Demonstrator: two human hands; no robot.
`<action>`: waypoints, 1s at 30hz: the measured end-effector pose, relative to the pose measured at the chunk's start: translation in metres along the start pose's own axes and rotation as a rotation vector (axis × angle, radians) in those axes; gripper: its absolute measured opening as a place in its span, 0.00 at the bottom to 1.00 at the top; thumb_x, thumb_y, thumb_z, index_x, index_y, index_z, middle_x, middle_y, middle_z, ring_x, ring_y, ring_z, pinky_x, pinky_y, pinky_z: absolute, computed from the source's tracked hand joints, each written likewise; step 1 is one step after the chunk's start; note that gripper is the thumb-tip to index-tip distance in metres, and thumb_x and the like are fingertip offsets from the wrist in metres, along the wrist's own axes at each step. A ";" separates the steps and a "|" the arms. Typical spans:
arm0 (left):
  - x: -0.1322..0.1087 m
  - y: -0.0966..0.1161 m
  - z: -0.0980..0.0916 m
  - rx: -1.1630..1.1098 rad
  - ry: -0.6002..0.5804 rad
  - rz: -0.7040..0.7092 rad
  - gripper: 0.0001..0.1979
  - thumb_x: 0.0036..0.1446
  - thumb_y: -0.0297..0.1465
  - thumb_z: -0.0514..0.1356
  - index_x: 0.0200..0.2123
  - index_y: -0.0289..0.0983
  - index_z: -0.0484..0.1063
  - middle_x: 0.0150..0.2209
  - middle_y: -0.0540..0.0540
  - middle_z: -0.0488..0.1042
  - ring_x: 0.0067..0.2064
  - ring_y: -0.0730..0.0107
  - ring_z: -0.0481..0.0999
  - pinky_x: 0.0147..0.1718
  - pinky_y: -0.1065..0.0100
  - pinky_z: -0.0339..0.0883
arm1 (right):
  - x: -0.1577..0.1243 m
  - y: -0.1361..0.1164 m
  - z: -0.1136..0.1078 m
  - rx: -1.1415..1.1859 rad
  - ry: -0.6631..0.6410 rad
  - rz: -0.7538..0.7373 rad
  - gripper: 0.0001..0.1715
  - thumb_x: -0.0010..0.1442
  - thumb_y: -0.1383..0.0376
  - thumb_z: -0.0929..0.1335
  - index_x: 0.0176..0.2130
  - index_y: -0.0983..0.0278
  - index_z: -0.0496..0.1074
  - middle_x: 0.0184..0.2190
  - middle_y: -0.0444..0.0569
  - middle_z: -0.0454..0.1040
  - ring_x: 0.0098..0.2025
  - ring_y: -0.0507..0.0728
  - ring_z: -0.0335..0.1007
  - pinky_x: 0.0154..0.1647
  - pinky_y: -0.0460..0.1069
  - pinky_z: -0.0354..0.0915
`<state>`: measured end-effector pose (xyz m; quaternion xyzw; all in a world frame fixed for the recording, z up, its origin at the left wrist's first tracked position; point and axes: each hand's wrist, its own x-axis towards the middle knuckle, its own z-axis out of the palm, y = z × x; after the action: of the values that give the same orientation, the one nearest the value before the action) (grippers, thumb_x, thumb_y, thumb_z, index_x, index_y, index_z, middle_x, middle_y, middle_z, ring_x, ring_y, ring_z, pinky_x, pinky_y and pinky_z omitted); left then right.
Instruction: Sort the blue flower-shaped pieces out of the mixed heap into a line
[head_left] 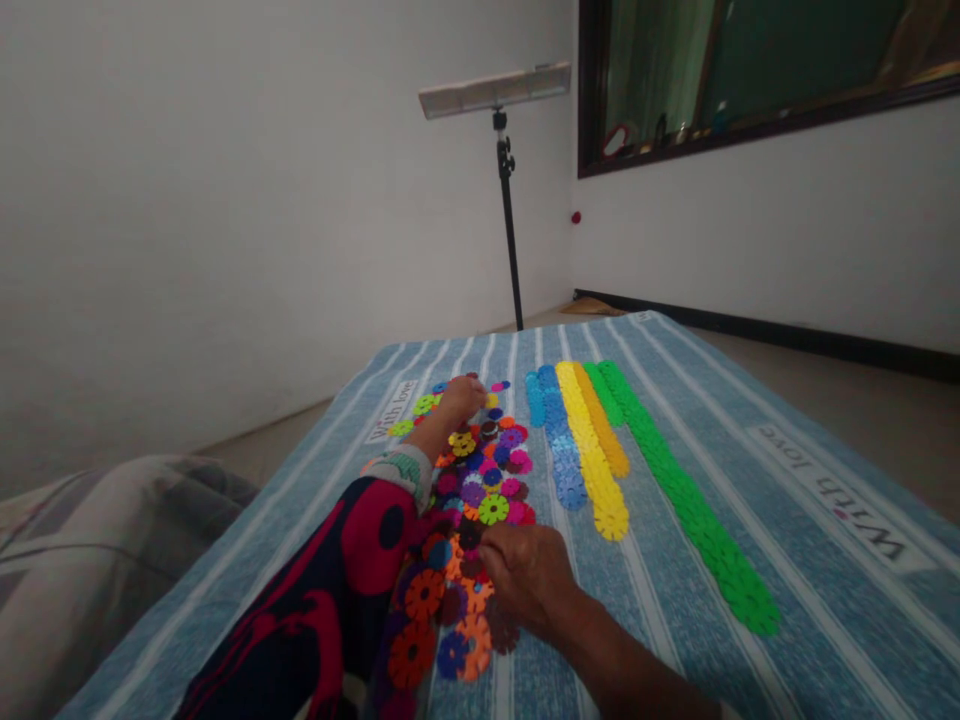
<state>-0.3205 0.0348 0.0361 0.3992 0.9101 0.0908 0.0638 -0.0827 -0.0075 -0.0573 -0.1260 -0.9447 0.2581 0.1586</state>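
Flower-shaped plastic discs with notched edges lie in a mixed heap (472, 493) of orange, purple, pink, brown, yellow and lime on the cloth. My left hand (463, 398) reaches over the far end of the heap, its fingers drawn together and bent down. Whatever it may hold is hidden. At the near right side of the heap, my right hand (529, 570) is closed, fingertips pinched beside dark discs; I cannot make out what is between them. To its right lie overlapping rows of one colour each: a blue row (562, 440), a yellow row (592, 460) and a long green row (697, 510).
A blue-and-white striped cloth (817, 600) with "With love" lettering covers the table. Shorter light-blue, orange-yellow and green rows lie among the long ones. Behind the table stands a lamp panel (495, 92) on a black stand. Grey fabric (112, 560) is at the left.
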 end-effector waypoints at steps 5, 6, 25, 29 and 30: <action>-0.012 0.063 0.015 -0.095 -0.062 0.255 0.14 0.52 0.28 0.58 0.40 0.34 0.80 0.33 0.49 0.80 0.35 0.69 0.76 0.34 0.74 0.67 | 0.000 -0.002 -0.004 -0.014 -0.019 0.011 0.13 0.64 0.62 0.62 0.34 0.59 0.74 0.31 0.43 0.79 0.32 0.51 0.74 0.30 0.45 0.56; -0.016 0.077 0.019 -0.103 -0.084 0.364 0.13 0.52 0.27 0.58 0.39 0.34 0.80 0.34 0.49 0.80 0.36 0.70 0.76 0.35 0.74 0.67 | 0.001 -0.002 -0.005 -0.015 -0.024 0.017 0.13 0.64 0.63 0.62 0.34 0.59 0.75 0.31 0.44 0.80 0.32 0.52 0.74 0.30 0.45 0.57; -0.049 0.160 0.056 0.197 -0.280 0.820 0.14 0.55 0.27 0.59 0.44 0.38 0.80 0.43 0.45 0.81 0.44 0.64 0.78 0.39 0.73 0.68 | 0.003 0.005 0.004 -0.030 -0.029 -0.008 0.11 0.52 0.68 0.67 0.34 0.63 0.79 0.36 0.52 0.82 0.39 0.61 0.78 0.35 0.47 0.65; -0.049 0.154 0.057 0.237 -0.215 0.785 0.16 0.56 0.28 0.58 0.47 0.41 0.78 0.46 0.46 0.80 0.48 0.64 0.77 0.44 0.70 0.68 | 0.002 0.003 0.001 -0.032 -0.084 0.014 0.11 0.53 0.69 0.66 0.33 0.65 0.79 0.34 0.53 0.81 0.38 0.60 0.78 0.34 0.47 0.64; -0.048 0.150 0.055 0.236 -0.184 0.756 0.17 0.56 0.27 0.58 0.48 0.41 0.78 0.47 0.46 0.79 0.49 0.64 0.77 0.45 0.70 0.68 | 0.002 0.002 0.000 -0.021 -0.079 0.022 0.12 0.53 0.69 0.66 0.34 0.64 0.79 0.34 0.53 0.81 0.37 0.59 0.78 0.33 0.47 0.63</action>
<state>-0.1703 0.1058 0.0172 0.7167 0.6939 -0.0335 0.0610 -0.0840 -0.0052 -0.0579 -0.1279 -0.9513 0.2549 0.1170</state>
